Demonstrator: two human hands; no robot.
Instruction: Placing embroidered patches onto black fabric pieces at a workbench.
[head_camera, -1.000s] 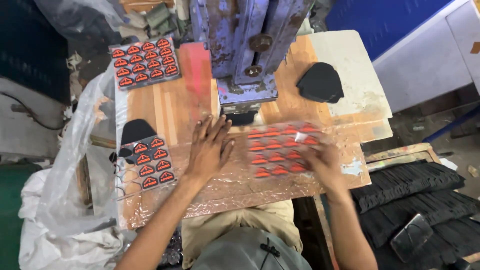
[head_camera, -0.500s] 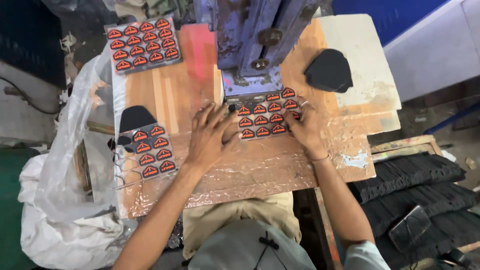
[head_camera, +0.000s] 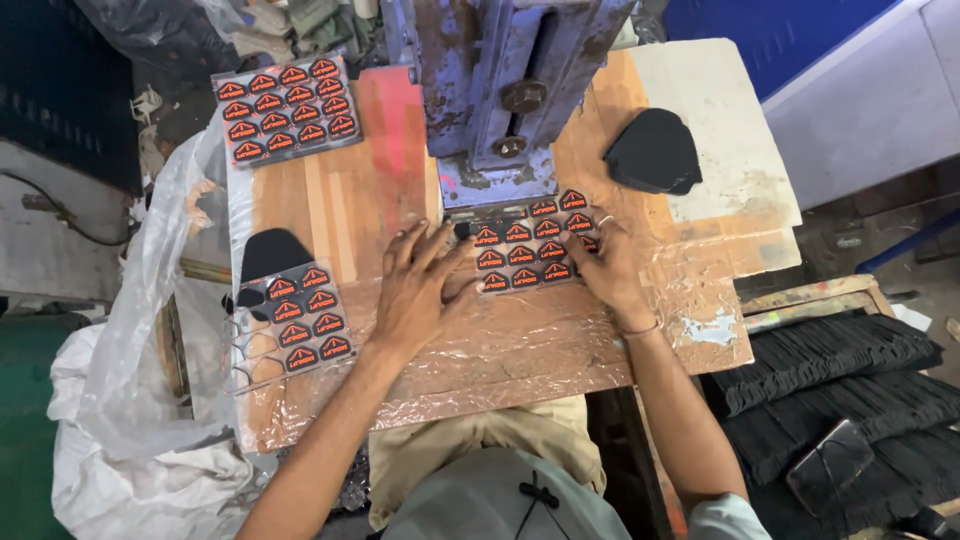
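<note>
A sheet of small black patches with orange marks (head_camera: 528, 245) lies on the plastic-wrapped wooden table (head_camera: 520, 345), its far edge under the blue press head (head_camera: 500, 95). My left hand (head_camera: 418, 290) lies flat with fingers spread, touching the sheet's left edge. My right hand (head_camera: 607, 265) presses on the sheet's right edge, fingers apart. Neither hand grips anything.
A second patch sheet (head_camera: 285, 108) lies at the far left corner, a third (head_camera: 305, 318) at the left beside a black fabric piece (head_camera: 272, 252). Another black piece (head_camera: 655, 152) lies at the right. Black strips (head_camera: 850, 400) are stacked lower right; a plastic bag (head_camera: 140, 400) hangs left.
The patch sheet has slid away from me, farther under the press head, with both hands moving forward along with it.
</note>
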